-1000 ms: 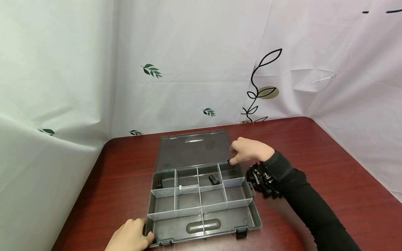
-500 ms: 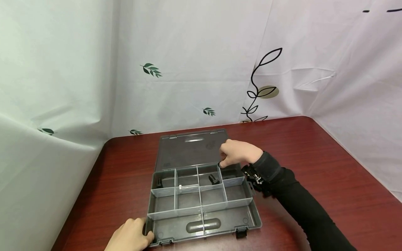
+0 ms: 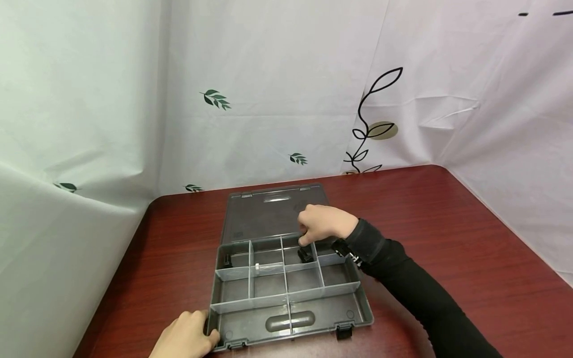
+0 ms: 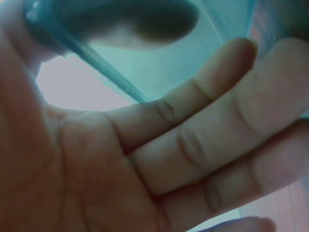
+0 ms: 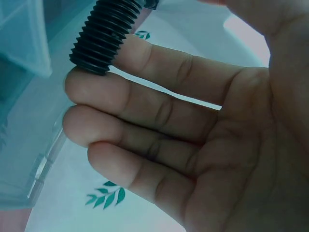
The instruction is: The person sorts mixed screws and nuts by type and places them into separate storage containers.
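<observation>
A grey clear plastic organizer box (image 3: 250, 324), divided into compartments, lies with its lid folded back on the table. At its near left corner my left hand (image 3: 182, 335) holds the side wall, thumb over the rim and fingers along the outside. My right hand (image 3: 324, 222) is over the back row, third compartment from the left, and pinches a black threaded bolt (image 5: 105, 36), whose shank shows in the right wrist view; its head end is mostly out of frame. Below that hand lies a black bolt (image 3: 305, 255). Another small black piece (image 3: 228, 261) sits in the back left compartment.
The flat see-through lid (image 3: 264, 214) extends behind the box. A black latch (image 3: 343, 332) juts from the front wall. My right forearm (image 3: 403, 268) covers the spot right of the box. White patterned cloth (image 3: 268, 99) hangs around the dark red table (image 3: 416, 204).
My right hand has moved left from the back right compartment to the one beside it, carrying the bolt. The pile of dark pieces right of the box is now behind my arm. My left hand stays put.
</observation>
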A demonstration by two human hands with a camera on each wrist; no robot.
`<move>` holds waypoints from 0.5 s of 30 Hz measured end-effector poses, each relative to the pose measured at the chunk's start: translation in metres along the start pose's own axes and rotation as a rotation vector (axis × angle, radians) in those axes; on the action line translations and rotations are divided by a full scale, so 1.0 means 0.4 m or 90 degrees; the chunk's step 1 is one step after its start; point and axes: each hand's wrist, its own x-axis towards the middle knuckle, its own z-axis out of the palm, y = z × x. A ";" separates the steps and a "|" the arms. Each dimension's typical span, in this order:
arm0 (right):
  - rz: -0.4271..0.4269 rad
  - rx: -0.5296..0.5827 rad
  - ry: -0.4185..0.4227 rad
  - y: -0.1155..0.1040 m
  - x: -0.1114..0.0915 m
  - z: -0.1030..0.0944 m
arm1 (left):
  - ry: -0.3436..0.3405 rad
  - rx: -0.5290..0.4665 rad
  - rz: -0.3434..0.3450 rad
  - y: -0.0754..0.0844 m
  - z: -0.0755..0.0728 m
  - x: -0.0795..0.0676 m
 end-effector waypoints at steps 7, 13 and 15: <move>-0.017 -0.018 -0.002 -0.018 0.017 0.006 | -0.006 -0.004 -0.004 0.000 0.000 0.000; -0.021 -0.027 0.005 -0.030 0.020 0.008 | -0.006 -0.003 -0.004 0.000 0.000 0.001; -0.020 -0.025 0.007 -0.030 0.020 0.010 | -0.002 -0.001 -0.003 0.000 0.000 0.001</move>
